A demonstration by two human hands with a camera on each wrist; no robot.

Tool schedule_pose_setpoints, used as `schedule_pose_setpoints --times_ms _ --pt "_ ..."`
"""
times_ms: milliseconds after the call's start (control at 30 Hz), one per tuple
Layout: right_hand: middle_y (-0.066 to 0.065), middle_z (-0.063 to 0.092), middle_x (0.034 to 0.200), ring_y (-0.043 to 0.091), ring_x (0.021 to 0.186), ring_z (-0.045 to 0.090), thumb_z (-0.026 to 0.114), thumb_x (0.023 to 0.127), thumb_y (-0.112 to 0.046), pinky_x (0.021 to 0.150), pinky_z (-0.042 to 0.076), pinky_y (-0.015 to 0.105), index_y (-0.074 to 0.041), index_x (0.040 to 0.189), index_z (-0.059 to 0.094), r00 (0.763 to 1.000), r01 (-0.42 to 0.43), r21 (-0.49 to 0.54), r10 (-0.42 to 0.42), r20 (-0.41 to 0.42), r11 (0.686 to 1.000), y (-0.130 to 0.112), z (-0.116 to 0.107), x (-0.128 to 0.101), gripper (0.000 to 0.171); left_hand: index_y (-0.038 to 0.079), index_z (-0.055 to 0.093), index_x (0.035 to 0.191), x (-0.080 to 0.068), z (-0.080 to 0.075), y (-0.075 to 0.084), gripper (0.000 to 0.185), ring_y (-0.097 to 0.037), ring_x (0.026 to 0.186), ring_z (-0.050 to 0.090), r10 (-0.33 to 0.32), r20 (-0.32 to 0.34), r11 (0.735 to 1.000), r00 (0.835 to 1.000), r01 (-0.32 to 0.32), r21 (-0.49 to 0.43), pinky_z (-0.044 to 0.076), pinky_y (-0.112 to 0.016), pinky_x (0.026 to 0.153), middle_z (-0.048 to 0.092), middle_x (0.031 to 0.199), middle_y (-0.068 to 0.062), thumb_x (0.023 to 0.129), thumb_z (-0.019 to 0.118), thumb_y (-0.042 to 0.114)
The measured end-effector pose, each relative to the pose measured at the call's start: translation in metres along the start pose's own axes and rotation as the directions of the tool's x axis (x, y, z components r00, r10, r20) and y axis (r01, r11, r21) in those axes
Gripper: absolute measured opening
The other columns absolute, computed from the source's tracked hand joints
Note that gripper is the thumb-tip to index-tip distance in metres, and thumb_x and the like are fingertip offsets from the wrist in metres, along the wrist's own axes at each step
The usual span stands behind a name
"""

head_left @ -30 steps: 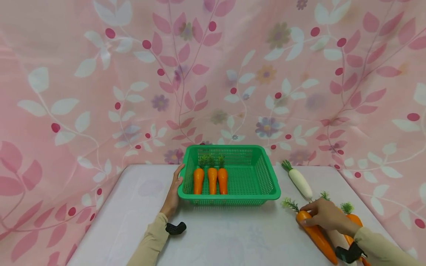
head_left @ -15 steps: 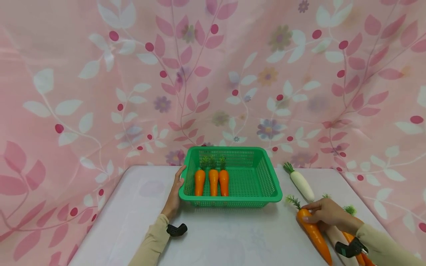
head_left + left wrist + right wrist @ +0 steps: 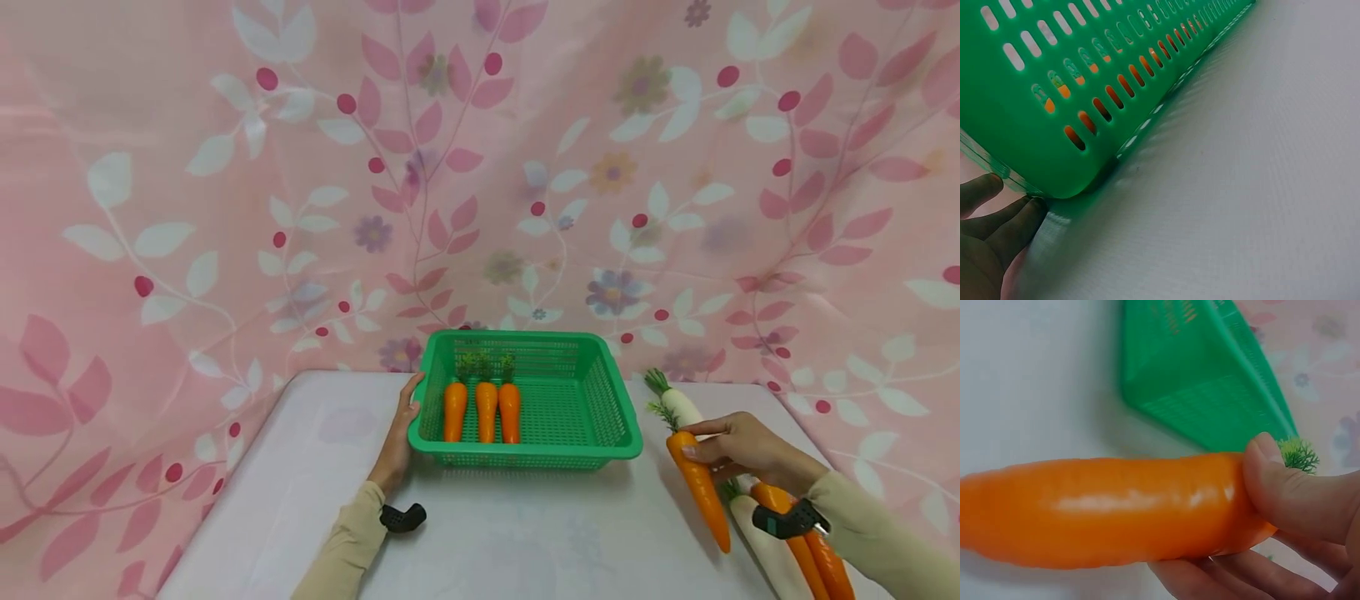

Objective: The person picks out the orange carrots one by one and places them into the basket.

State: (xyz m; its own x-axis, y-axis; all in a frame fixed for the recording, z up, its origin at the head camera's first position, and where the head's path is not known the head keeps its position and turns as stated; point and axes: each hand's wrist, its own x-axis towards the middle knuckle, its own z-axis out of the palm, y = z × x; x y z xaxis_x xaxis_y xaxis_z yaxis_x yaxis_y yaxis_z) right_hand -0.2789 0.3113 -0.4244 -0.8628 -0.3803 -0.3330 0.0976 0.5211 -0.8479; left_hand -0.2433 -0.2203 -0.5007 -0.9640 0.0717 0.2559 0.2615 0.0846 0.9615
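My right hand [image 3: 750, 450] pinches an orange carrot [image 3: 701, 492] near its leafy top, thumb on one side and fingers on the other. It hangs tilted over the table's right side, tip toward the front. The right wrist view shows the thumb [image 3: 1272, 481] pressed on the carrot's thick end. At the left end of a green plastic basket [image 3: 525, 451], my left hand [image 3: 397, 442] touches the rim and outer wall. Its fingers [image 3: 1013, 231] look fairly straight against the basket's lower corner. Three carrots [image 3: 486, 412] lie side by side in the basket's left half, tops toward the back.
A white radish [image 3: 678, 406] lies behind the right hand, partly covered. Another white radish [image 3: 768, 546] and more carrots [image 3: 828, 567] lie below the right wrist on the white table [image 3: 510, 542]. A pink floral cloth [image 3: 480, 167] hangs along the table's back edge.
My right hand has lifted the carrot off the table and moved it away from me, slightly uncovering the radish and carrots beneath. The left hand stays at the basket.
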Motion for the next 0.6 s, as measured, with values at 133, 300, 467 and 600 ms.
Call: schedule_pose_setpoints --times_ms 133,300,467,600 --pt "0.015 0.074 0.104 0.031 0.089 0.072 0.066 0.095 -0.023 0.077 0.058 0.046 0.014 0.141 0.043 0.999 0.042 0.029 -0.042 0.017 0.999 -0.014 -0.010 0.004 0.064 0.024 0.016 0.160 -0.001 0.000 0.002 0.052 -0.029 0.151 0.006 -0.002 0.002 1.000 1.000 0.002 -0.004 0.008 -0.065 0.115 0.006 0.166 0.001 0.109 0.024 0.026" --pt "0.015 0.073 0.108 0.031 0.092 0.072 0.064 0.097 -0.022 0.078 0.058 0.047 0.014 0.141 0.044 0.995 0.097 0.023 -0.097 0.031 0.995 -0.028 -0.019 0.009 0.060 0.026 0.018 0.159 0.000 0.001 -0.001 0.051 -0.027 0.150 0.010 -0.002 -0.010 1.000 1.000 0.002 -0.012 0.008 -0.062 0.116 0.010 0.165 0.004 0.109 0.025 0.027" --pt "0.015 0.071 0.112 0.030 0.094 0.071 0.062 0.098 -0.022 0.080 0.057 0.047 0.013 0.143 0.040 0.993 0.108 0.013 -0.108 0.042 0.994 -0.044 -0.023 0.018 0.061 0.022 0.016 0.160 -0.001 0.000 0.003 0.052 -0.028 0.150 0.010 -0.008 -0.006 1.000 1.000 0.008 -0.012 0.010 -0.063 0.116 0.009 0.166 0.001 0.109 0.024 0.025" --pt "0.012 0.070 0.112 0.028 0.095 0.071 0.063 0.098 -0.024 0.082 0.057 0.047 0.011 0.145 0.038 0.996 0.089 0.026 -0.090 0.028 0.996 -0.055 -0.026 0.027 0.064 0.023 0.016 0.160 0.000 0.000 0.001 0.051 -0.028 0.150 0.010 -0.005 -0.004 1.000 1.000 0.005 -0.006 0.010 -0.062 0.116 0.009 0.166 0.001 0.109 0.024 0.025"
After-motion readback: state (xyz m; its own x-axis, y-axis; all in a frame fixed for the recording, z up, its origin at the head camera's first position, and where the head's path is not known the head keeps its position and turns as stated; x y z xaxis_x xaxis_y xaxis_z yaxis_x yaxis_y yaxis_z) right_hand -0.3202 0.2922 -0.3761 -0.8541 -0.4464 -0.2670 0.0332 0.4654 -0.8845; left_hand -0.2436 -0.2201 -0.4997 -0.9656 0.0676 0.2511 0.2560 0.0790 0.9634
